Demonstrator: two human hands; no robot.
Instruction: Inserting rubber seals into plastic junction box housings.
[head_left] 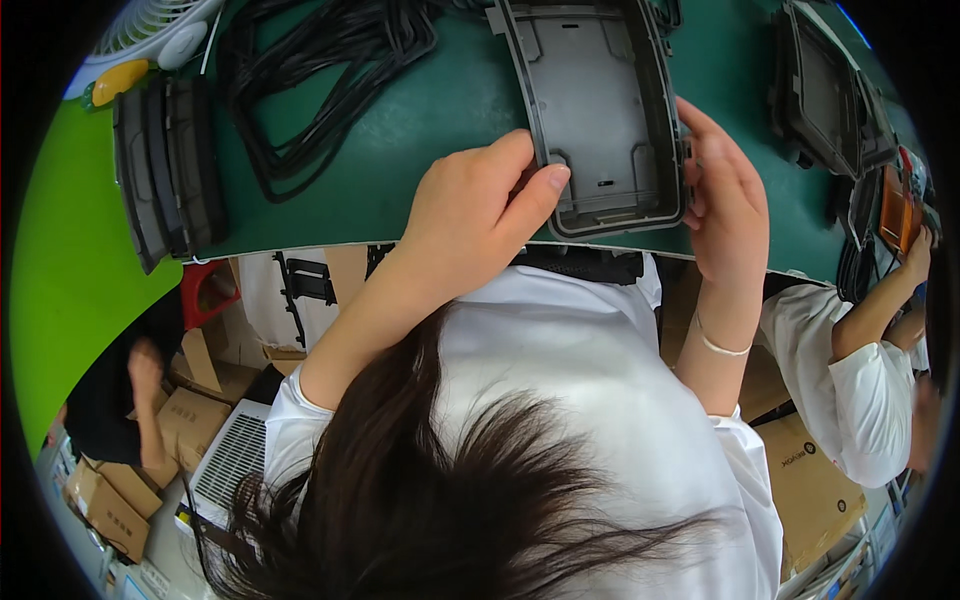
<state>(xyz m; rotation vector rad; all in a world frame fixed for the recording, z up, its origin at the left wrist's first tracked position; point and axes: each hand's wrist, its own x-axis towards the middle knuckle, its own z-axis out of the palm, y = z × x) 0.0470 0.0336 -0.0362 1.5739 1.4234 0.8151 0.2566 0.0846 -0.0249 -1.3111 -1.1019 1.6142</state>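
Observation:
A grey plastic housing (pixel 608 110), shaped like a shallow rectangular tray with a raised rim, is tilted over the near edge of the green table with its inside facing me. My left hand (pixel 478 205) grips its near left corner, the thumb over the rim and the fingers partly hidden by the wall. On the opposite side my right hand (pixel 728 190) is curled against the outer wall, close to a small latch-like tab. Some of its fingertips are hidden behind the housing.
Curved dark plastic parts (pixel 170 170) stand side by side at the left. Behind them lie looped black strips (pixel 310 90) and a white fan (pixel 150 35). Another dark housing (pixel 825 95) rests at the right, near a co-worker's hand (pixel 918 255) at an orange part (pixel 898 208).

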